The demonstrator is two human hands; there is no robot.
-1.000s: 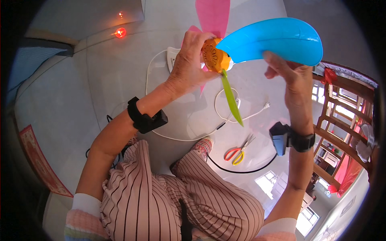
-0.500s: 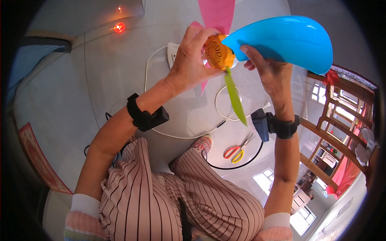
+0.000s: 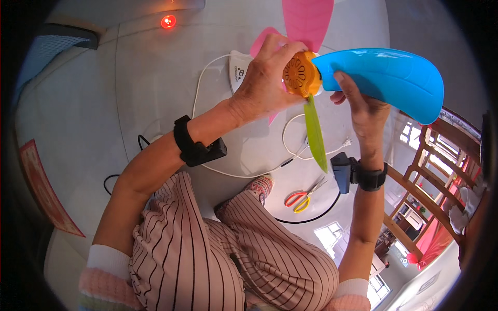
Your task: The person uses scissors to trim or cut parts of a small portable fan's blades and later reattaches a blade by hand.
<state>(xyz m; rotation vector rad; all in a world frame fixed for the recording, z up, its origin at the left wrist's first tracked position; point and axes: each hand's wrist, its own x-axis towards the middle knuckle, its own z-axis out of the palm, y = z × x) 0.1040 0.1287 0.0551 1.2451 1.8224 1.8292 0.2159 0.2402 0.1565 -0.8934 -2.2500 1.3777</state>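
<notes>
At the far left, a long red mat with a pale patterned border lies on the pale grey floor, and further right, near the top, a round red light glows. The left wrist wears a black strap with a small dark box. Beyond that forearm, a white plastic base is partly hidden, and a thin white cord loops across the floor. The left hand is closed around a scalloped orange plastic hub, fingers over its top and thumb beneath, so the fan head is held up at the upper middle. Below, legs in pink trousers with dark stripes are bent. From the hub, a broad translucent pink blade points upward and a narrow-looking green blade hangs downward; under it, scissors with one red and one yellow handle lie open on the floor. The right hand pinches a wide glossy blue blade near its hub end, thumb on the near face, with the other fingers partly hidden behind it. At the far right stands a brown wooden frame.
</notes>
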